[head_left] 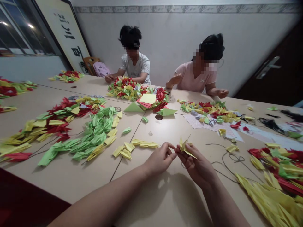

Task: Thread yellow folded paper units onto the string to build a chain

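Observation:
My right hand (197, 167) holds a yellow folded paper crane (184, 145) between thumb and fingers, its pointed ends sticking out. A thin dark line, a cord or needle, shows at its top. My left hand (161, 157) is closed in a pinch close to the right fingertips; whatever lies in it is too small to make out. Beside my left hand, a short row of yellow folded papers (145, 144) lies on the table. A thin black cord (224, 164) curls over the tabletop to the right of my right hand.
Strings of green folded papers (94, 135) and mixed ones lie left. A heap of cranes (127, 88) and square paper sheets (148, 99) stand mid-table. More yellow folded papers (265, 198) lie at right. Two people (136, 64) sit across the table (151, 201).

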`<state>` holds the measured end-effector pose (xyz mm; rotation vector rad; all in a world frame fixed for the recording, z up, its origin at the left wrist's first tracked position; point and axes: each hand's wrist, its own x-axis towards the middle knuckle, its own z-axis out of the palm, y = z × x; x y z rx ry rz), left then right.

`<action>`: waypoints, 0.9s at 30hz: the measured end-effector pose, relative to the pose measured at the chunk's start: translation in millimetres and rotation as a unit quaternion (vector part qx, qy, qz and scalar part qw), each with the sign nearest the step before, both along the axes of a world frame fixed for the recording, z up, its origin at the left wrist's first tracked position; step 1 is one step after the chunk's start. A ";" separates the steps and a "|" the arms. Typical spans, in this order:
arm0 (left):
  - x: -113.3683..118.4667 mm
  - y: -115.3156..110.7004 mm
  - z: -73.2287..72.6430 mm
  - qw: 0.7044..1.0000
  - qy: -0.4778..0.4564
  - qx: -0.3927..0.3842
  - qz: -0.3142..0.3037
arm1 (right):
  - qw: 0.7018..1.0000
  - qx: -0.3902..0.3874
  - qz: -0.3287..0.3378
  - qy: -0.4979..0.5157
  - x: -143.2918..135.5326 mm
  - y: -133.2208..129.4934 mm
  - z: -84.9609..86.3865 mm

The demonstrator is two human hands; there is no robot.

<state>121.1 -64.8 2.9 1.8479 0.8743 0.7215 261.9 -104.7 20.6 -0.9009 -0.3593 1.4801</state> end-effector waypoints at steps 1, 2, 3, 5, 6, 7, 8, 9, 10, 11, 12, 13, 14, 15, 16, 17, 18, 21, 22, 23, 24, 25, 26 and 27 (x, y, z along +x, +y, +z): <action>0.1 -0.5 1.3 1.000 0.013 0.013 0.016 | 1.000 0.000 -0.004 0.002 -0.1 0.0 -0.1; 0.2 -1.1 2.7 0.999 0.026 0.027 0.029 | 1.000 0.000 -0.009 0.004 -0.1 0.1 -0.2; 0.1 -1.7 4.0 0.998 0.039 0.040 0.036 | 1.000 0.001 -0.014 0.005 -0.2 0.3 -0.4; -0.5 -2.7 6.3 0.995 0.061 0.066 0.034 | 1.000 0.003 -0.020 0.007 0.4 0.7 -0.7; -0.9 -2.8 7.1 0.994 0.069 0.077 0.029 | 1.000 0.003 -0.020 0.007 0.9 0.9 -0.9; -1.5 -2.8 7.6 0.993 0.074 0.085 0.024 | 1.000 0.004 -0.019 0.007 1.7 1.1 -1.0; -2.0 -2.7 7.8 0.993 0.075 0.090 0.022 | 1.000 0.005 -0.018 0.007 2.5 1.3 -1.1; -2.5 -2.4 7.8 0.993 0.076 0.091 0.022 | 1.000 0.004 -0.019 0.008 3.4 1.4 -1.1; -2.9 -2.1 7.6 0.993 0.076 0.091 0.024 | 1.000 0.004 -0.021 0.009 4.1 1.5 -0.9; -3.1 -1.9 7.3 0.993 0.075 0.090 0.027 | 1.000 0.003 -0.024 0.009 4.7 1.6 -0.6; -3.3 -1.7 7.0 0.993 0.075 0.089 0.030 | 1.000 0.003 -0.025 0.009 5.1 1.7 -0.1; -3.3 -1.6 6.7 0.993 0.074 0.087 0.032 | 1.000 0.002 -0.026 0.008 5.4 1.7 0.5; -3.3 -1.5 6.4 0.993 0.072 0.084 0.034 | 1.000 0.001 -0.027 0.007 5.7 1.7 1.3; -3.2 -1.5 6.3 0.994 0.069 0.081 0.036 | 1.000 -0.001 -0.027 0.007 6.1 1.7 2.1; -3.2 -1.6 6.2 0.994 0.066 0.078 0.038 | 1.000 -0.004 -0.030 0.007 6.6 1.7 2.8; -3.1 -1.6 6.1 0.994 0.063 0.074 0.041 | 0.999 -0.008 -0.032 0.008 7.2 1.8 3.4; -3.1 -1.6 6.0 0.995 0.060 0.069 0.043 | 0.999 -0.011 -0.034 0.009 8.1 1.8 3.8; -2.9 -1.6 5.6 0.996 0.050 0.043 0.054 | 0.999 -0.027 -0.038 0.011 10.4 1.9 3.1; -2.7 -1.6 5.6 0.997 0.044 0.033 0.057 | 0.999 -0.034 -0.039 0.010 10.6 1.9 2.5; -2.6 -1.8 5.7 0.997 0.037 0.021 0.061 | 0.998 -0.042 -0.038 0.010 10.4 2.0 1.8; -2.4 -1.9 6.0 0.997 0.030 0.010 0.064 | 0.998 -0.050 -0.037 0.010 9.8 2.0 1.3; -2.2 -2.2 6.5 0.998 0.023 -0.001 0.066 | 0.998 -0.056 -0.035 0.009 8.9 2.1 0.9; -2.1 -2.4 7.3 0.998 0.016 -0.012 0.067 | 0.997 -0.062 -0.034 0.010 7.8 2.2 0.6; -2.0 -2.7 8.2 0.997 0.010 -0.021 0.067 | 0.997 -0.067 -0.033 0.010 6.6 2.3 0.5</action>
